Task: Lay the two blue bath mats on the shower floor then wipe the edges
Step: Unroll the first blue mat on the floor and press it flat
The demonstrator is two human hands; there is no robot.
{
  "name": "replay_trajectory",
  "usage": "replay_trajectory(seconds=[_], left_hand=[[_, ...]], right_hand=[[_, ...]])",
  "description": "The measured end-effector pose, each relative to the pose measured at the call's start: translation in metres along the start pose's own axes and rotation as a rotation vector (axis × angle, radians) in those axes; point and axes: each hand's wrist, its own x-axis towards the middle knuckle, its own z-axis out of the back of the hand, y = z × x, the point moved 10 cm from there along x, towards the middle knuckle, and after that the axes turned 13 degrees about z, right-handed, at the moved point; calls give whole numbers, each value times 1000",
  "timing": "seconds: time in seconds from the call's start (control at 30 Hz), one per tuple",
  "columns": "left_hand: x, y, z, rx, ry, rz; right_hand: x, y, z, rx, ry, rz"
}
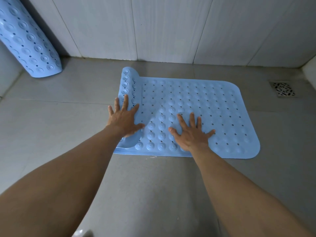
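A blue bath mat (pixel 213 110) with holes and round bumps lies partly unrolled on the grey tiled shower floor (pixel 59 120). Its left end is still curled into a roll (pixel 130 84) showing suction cups. My left hand (pixel 124 117) presses flat, fingers spread, on the near part of that roll. My right hand (pixel 190 134) presses flat on the unrolled part near the front edge. A second blue mat (pixel 29 41), rolled up, leans against the wall at the far left.
A tiled wall (pixel 171 28) runs along the back. A metal floor drain (pixel 283 88) sits at the right, beyond the mat's corner. A pale raised edge (pixel 310 72) shows at the far right.
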Motion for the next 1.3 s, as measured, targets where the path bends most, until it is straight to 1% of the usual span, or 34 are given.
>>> replay_trajectory(seconds=[0.17, 0.3, 0.4, 0.47, 0.57, 0.7, 0.77, 0.87, 0.9, 0.97, 1.0, 1.07, 1.1, 1.13, 1.3], left_hand=[[1, -5, -1, -31, 5, -16], [4, 11, 4, 3, -26, 33], [2, 21, 11, 27, -86, 62], [-2, 23, 14, 19, -129, 61], [-6, 23, 14, -16, -162, 47], [-4, 22, 12, -24, -173, 50], [-4, 21, 11, 72, -194, 91], [-10, 23, 19, 305, -234, 225], [-12, 25, 20, 351, -219, 266], [-11, 26, 8, 367, -111, 292], [-9, 27, -4, 285, -29, 294], [-9, 33, -31, 33, 168, 319], [-10, 36, -41, -51, 219, 322], [-11, 37, -46, -88, 227, 317], [-11, 38, -51, -114, 210, 289]], right_hand=[[-2, -17, 3, 9, 14, -19], [1, -10, 5, -30, -2, -55], [5, 15, 6, -90, -46, 20], [9, 29, -2, -56, -39, 67], [11, 31, -12, -12, 8, 47], [9, 27, -11, -8, 23, 33], [9, 24, -9, -2, 25, 33], [7, 16, -6, 4, 41, 25], [7, 12, -5, 9, 47, 18], [5, 4, -2, 16, 52, 4], [5, 1, -1, 17, 55, 1], [4, -2, -1, 23, 61, 2], [4, -3, -1, 27, 62, 3], [4, -3, -1, 26, 61, 4], [6, -3, -6, 13, 45, 11]])
